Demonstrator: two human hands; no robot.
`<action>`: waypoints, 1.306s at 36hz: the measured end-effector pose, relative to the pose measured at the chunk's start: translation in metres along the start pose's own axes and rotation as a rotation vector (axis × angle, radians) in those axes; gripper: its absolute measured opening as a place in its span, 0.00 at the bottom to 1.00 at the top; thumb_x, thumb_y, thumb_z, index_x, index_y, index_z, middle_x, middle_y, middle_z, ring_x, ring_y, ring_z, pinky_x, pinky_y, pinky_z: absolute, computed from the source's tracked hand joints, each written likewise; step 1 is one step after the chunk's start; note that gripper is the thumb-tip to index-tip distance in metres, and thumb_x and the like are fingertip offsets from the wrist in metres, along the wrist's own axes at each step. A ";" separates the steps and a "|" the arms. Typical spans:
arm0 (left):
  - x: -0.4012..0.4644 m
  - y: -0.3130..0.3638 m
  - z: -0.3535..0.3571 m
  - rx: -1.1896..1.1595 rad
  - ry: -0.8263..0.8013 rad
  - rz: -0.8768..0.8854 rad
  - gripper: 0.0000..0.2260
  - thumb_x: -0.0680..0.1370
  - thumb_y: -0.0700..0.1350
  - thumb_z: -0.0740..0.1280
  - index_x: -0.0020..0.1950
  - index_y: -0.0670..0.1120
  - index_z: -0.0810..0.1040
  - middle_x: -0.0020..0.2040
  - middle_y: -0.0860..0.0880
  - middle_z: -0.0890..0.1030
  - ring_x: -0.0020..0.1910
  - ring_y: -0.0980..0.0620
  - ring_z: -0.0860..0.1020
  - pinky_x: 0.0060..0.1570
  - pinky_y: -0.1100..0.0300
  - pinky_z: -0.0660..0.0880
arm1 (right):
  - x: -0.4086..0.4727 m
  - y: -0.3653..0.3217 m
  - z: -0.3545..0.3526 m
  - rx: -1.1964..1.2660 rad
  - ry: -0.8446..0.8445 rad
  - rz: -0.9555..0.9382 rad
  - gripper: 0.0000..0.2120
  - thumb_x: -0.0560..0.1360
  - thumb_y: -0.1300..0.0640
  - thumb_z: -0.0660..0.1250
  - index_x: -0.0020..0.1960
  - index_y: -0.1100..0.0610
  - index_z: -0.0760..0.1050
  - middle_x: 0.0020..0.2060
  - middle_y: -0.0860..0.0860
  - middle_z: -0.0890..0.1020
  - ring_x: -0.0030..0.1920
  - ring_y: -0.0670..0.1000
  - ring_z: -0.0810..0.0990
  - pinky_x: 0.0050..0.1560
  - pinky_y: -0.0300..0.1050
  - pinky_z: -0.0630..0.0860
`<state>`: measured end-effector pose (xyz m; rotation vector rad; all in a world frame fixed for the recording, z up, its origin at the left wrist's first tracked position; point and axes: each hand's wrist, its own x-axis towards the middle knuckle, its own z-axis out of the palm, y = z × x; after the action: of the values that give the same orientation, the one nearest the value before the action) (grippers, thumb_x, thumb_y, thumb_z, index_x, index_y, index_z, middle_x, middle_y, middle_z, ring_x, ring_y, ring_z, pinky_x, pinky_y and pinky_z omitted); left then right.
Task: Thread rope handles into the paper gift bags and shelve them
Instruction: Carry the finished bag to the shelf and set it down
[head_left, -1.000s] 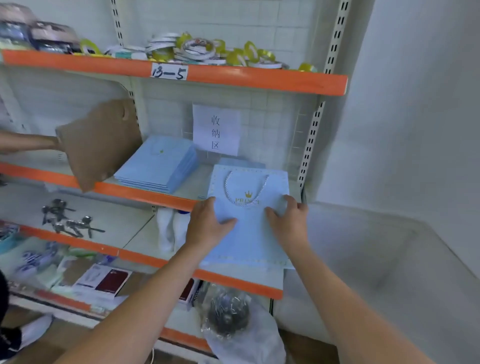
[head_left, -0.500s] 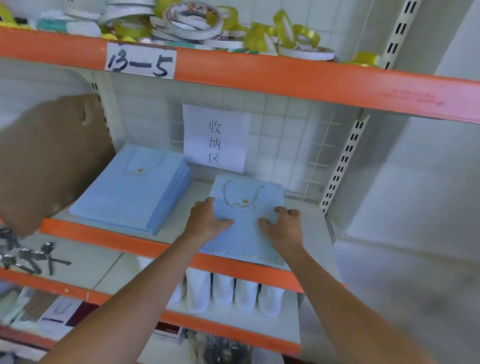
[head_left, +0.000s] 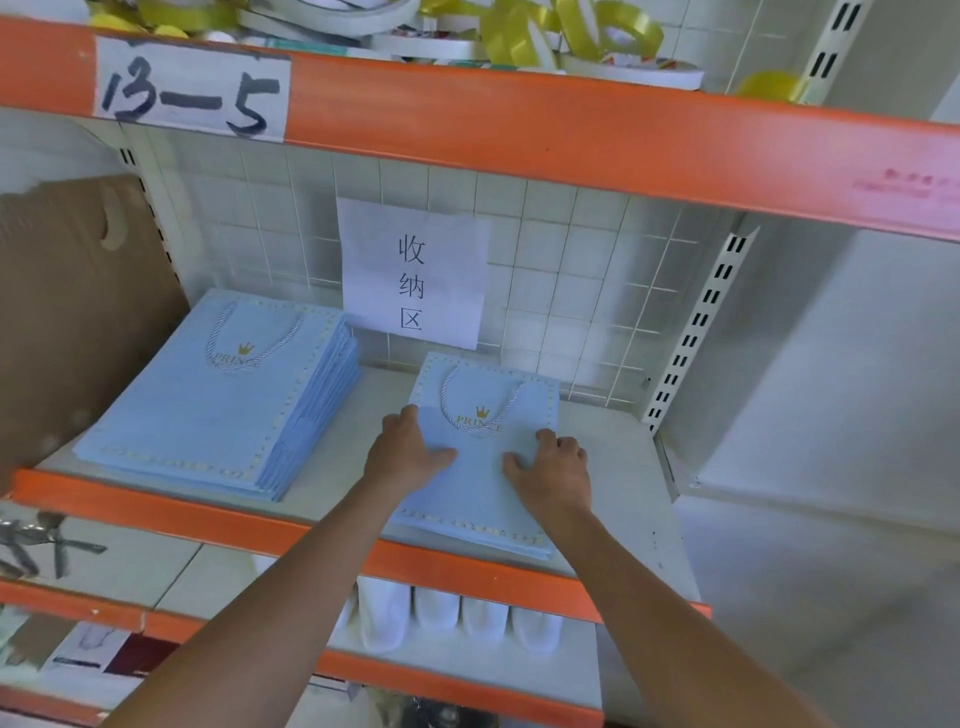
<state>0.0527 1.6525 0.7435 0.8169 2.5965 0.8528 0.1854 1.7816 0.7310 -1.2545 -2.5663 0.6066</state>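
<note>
1. The pale blue paper gift bag lies flat on the orange-edged shelf, toward its right end, its bottom edge almost at the front lip and its top pointing at the wire grid back.
2. It has a dotted cream border, a small gold crown and the word "PRINCE", partly crossed by the twisted white rope handle that loops down over the front face.
3. There seem to be more flat bags under it, since layered edges show at its front right corner; how many I cannot tell.
4. The left hand rests flat on the bag's left side, fingers fairly straight, thumb spread toward the middle, pressing rather than gripping.
5. The right hand sits on the bag's right side with its fingers bent at the knuckles and tips on the paper; nothing is clasped in it.
6. Toward the shelf's left end sits a stack of blue bags of the same kind, well apart from the first.
7. A brown cardboard sheet covers the shelf's far left and is cut off by the frame.
8. A paper sign hangs on the grid behind.
9. The lower shelves are blurred; the white items below are hard to identify.
</note>
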 end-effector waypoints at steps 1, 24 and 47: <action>0.000 -0.001 0.002 0.013 -0.013 0.000 0.42 0.72 0.58 0.73 0.78 0.45 0.55 0.73 0.41 0.62 0.68 0.42 0.69 0.62 0.53 0.70 | 0.001 0.001 0.002 -0.009 0.000 -0.008 0.28 0.78 0.45 0.60 0.71 0.60 0.63 0.63 0.59 0.70 0.64 0.58 0.66 0.62 0.50 0.68; -0.019 0.042 0.023 0.447 0.086 0.256 0.34 0.78 0.64 0.58 0.78 0.49 0.54 0.79 0.42 0.48 0.78 0.40 0.48 0.71 0.40 0.55 | -0.010 0.021 -0.024 -0.217 -0.020 -0.095 0.24 0.82 0.45 0.50 0.76 0.51 0.58 0.70 0.53 0.68 0.67 0.58 0.69 0.61 0.56 0.67; -0.235 0.199 0.173 0.523 -0.136 0.966 0.18 0.82 0.55 0.55 0.60 0.44 0.75 0.57 0.44 0.76 0.61 0.42 0.71 0.52 0.51 0.71 | -0.259 0.235 -0.132 -0.248 0.150 0.404 0.20 0.82 0.43 0.52 0.65 0.53 0.71 0.57 0.55 0.79 0.55 0.58 0.79 0.49 0.51 0.75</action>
<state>0.3987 1.7224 0.7520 2.2651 2.2364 0.2414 0.5571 1.7412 0.7367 -1.8484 -2.3302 0.2488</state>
